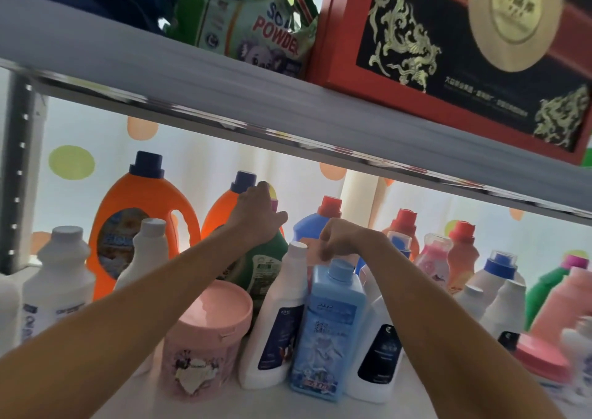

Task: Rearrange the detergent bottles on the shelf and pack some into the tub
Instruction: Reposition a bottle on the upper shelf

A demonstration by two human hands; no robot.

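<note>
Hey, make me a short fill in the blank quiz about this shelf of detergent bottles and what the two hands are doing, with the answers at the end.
1. The left hand reaches to the back row, to the green bottle beside an orange jug with a dark ____ cap.
2. The right hand is above the light ____ bottle in the front row.
3. The pink tub on the shelf has its lid ____.
4. The bag on the upper shelf reads "____ powder".

Answers: blue; blue; on; soap
</note>
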